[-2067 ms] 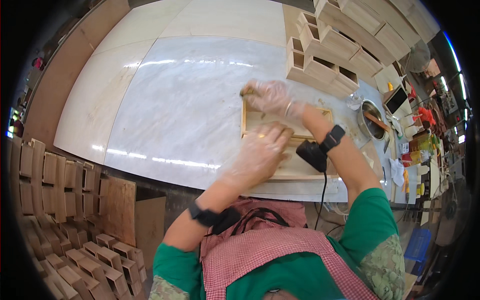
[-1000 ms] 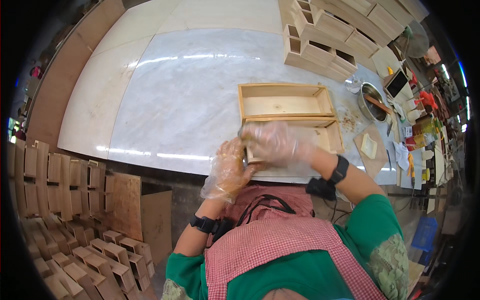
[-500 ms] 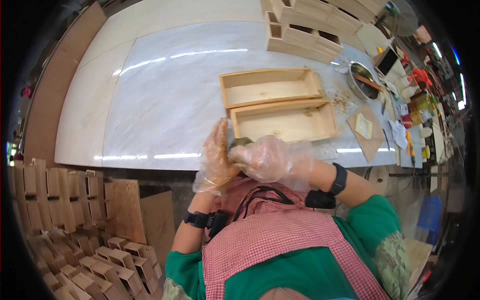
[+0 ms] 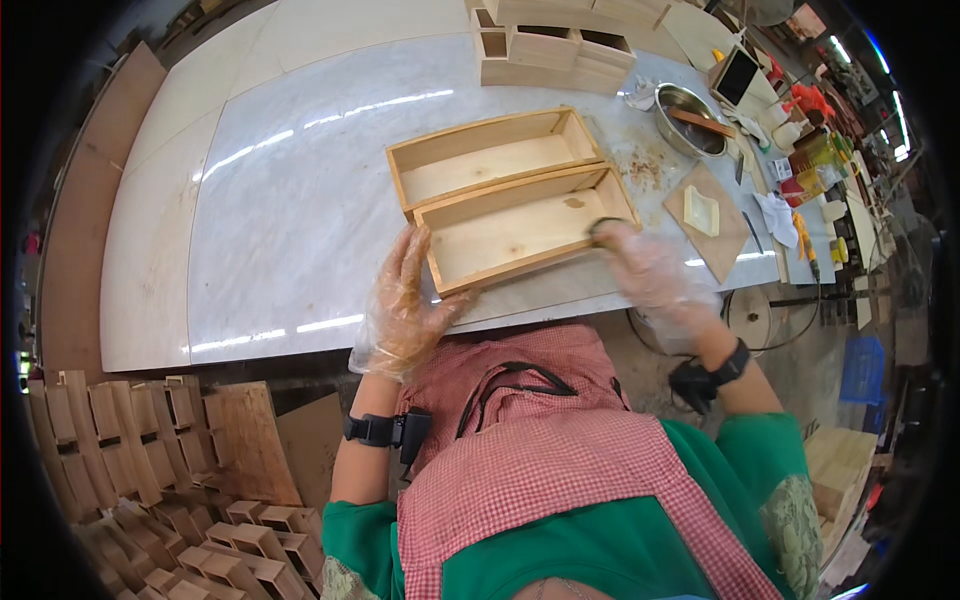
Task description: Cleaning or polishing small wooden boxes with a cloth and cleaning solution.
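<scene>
One open wooden box (image 4: 505,232) lies on the surface (image 4: 310,210), its left end against the wide-spread left hand (image 4: 395,312), while the right hand (image 4: 655,272) pinches a dark pad (image 4: 602,229) at the near rim, apparently for rubbing, so the next stroke calls for even pressure.

Blue crate (image 4: 860,370), dark-screened tablet (image 4: 737,77), leaning brown board (image 4: 250,445)

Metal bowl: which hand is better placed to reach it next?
Probably the right hand, nearer the metal bowl though holding a dark object; the left hand touches the nearer wooden box.
</scene>
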`<action>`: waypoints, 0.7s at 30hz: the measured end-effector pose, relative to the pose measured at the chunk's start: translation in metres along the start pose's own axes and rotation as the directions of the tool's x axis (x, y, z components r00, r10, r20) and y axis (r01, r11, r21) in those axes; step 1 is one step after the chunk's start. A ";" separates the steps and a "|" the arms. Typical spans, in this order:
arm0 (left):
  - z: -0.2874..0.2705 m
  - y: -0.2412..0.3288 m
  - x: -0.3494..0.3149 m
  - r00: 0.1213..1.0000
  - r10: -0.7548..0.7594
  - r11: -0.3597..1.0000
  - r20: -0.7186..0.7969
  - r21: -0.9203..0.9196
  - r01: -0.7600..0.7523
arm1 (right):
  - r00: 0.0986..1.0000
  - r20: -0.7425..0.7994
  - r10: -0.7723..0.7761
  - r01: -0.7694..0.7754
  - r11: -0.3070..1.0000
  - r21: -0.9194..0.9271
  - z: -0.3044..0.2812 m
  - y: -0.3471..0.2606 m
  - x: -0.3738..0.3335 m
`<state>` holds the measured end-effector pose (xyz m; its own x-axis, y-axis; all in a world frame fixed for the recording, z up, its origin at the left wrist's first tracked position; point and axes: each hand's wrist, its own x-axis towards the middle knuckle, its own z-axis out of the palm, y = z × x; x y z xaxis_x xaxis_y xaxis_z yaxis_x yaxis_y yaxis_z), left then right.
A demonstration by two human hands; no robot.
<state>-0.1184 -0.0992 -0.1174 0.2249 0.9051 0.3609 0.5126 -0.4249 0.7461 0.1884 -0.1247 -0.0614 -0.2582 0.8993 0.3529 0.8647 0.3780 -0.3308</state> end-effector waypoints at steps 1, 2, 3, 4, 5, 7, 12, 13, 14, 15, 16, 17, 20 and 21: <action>0.003 -0.006 -0.003 1.000 -0.023 1.000 -0.010 0.010 0.023 | 0.996 0.078 -0.043 0.039 0.998 0.056 0.011 -0.027 0.012; 0.004 -0.013 -0.005 1.000 -0.023 1.000 -0.007 0.008 0.023 | 0.984 0.153 -0.087 0.071 0.992 0.106 0.021 -0.056 0.024; 0.005 -0.015 -0.003 0.999 0.046 0.999 -0.016 -0.016 -0.047 | 0.948 0.301 -0.106 0.078 0.992 0.103 0.029 -0.080 0.036; 0.007 -0.017 -0.001 0.994 0.108 0.994 -0.029 -0.030 -0.109 | 0.887 0.443 -0.130 0.089 0.990 0.113 0.040 -0.097 0.047; 0.007 -0.016 -0.001 0.993 0.115 0.993 -0.024 -0.033 -0.116 | 0.932 0.279 -0.233 0.179 0.962 0.205 0.058 -0.110 0.048; 0.008 -0.013 0.001 0.992 0.116 0.993 -0.058 0.043 -0.113 | 0.906 0.387 -0.170 0.144 0.985 0.096 0.054 -0.099 0.049; -0.006 -0.003 -0.002 0.999 0.032 0.999 -0.034 0.006 -0.032 | 1.000 0.009 0.026 -0.026 1.000 -0.004 0.007 0.021 -0.003; -0.013 0.006 0.004 0.998 0.060 0.993 0.032 0.104 -0.063 | 0.995 -0.095 0.027 -0.030 0.999 -0.036 -0.005 0.037 -0.008; -0.017 0.011 0.008 0.992 0.076 0.974 0.098 0.207 -0.095 | 0.995 -0.098 0.026 -0.030 0.999 -0.039 -0.008 0.036 -0.003; -0.020 0.010 0.009 0.993 0.075 0.973 0.093 0.212 -0.093 | 0.995 -0.097 0.018 -0.026 0.996 -0.082 -0.011 0.027 0.008; -0.022 0.009 0.011 0.998 0.049 0.996 0.047 0.079 -0.052 | 0.995 -0.097 0.010 -0.022 0.992 -0.124 -0.013 0.017 0.020; -0.023 0.009 0.014 1.000 0.018 0.998 0.006 -0.061 -0.017 | 0.999 -0.025 -0.036 0.034 0.996 -0.080 -0.011 0.001 0.040; -0.012 0.022 0.046 1.000 -0.021 0.999 -0.020 0.037 0.022 | 0.971 0.135 -0.199 0.194 0.980 0.044 0.030 -0.041 0.095; -0.014 0.020 0.050 1.000 -0.015 0.999 -0.025 0.041 0.016 | 0.943 0.206 -0.260 0.256 0.966 0.046 0.042 -0.066 0.116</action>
<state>-0.1079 -0.0624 -0.0765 0.1964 0.9105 0.3638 0.5500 -0.4095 0.7279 0.0833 -0.0364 -0.0356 -0.5571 0.7953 0.2389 0.7489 0.6055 -0.2692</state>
